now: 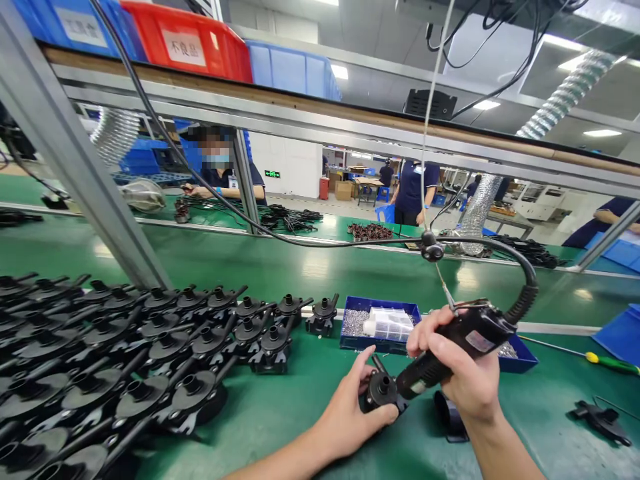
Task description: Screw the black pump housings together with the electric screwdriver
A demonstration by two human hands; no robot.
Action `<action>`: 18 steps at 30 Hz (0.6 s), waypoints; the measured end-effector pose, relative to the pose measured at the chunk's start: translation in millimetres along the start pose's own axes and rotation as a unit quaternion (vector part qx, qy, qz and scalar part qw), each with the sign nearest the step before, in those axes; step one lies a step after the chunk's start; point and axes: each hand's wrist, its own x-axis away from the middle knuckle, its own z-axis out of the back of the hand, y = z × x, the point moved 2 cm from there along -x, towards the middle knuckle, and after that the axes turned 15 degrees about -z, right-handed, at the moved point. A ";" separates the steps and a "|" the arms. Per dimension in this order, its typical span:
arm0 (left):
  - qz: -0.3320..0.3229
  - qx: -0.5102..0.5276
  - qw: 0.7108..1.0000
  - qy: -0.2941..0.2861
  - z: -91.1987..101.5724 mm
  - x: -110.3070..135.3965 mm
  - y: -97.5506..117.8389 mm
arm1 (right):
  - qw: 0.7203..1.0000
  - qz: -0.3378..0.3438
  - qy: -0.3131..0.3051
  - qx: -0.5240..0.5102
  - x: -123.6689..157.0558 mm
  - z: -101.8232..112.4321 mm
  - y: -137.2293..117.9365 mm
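Note:
My left hand (350, 408) is closed around a black plastic pump housing (381, 390) on the green bench, thumb at its front and fingers behind. My right hand (467, 373) grips a black electric screwdriver (473, 340) hung from a cord. Its nose slants down to the left and reaches the right side of the housing; I cannot make out whether the bit touches a screw. Just below my right hand lies a round black plastic part (449, 417). Behind the housing stands a blue tray (414, 311) of small screws with a clear plastic container (393, 325) in it.
Many similar black housings (193, 387) stand in rows at the left. A second blue tray (526, 357) sits behind my right hand. To the right are a green-handled screwdriver (613, 362) and a loose black part (600, 421). A metal frame post (90, 147) rises at left; a person (245, 177) works opposite.

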 end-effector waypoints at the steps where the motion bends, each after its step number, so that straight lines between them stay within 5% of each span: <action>1: 0.004 0.001 1.000 -0.002 0.6 -0.1 0.7 | 1.000 0.000 0.012 0.009 -3.1 5.6 0.9; 12: 0.030 0.038 0.999 -0.011 0.0 1.3 -0.5 | 0.994 -0.070 0.015 0.086 -22.1 2.9 25.0; 18: 0.035 0.079 0.996 0.012 -2.0 1.9 -3.0 | 0.993 -0.050 0.023 0.101 -21.3 -4.8 33.6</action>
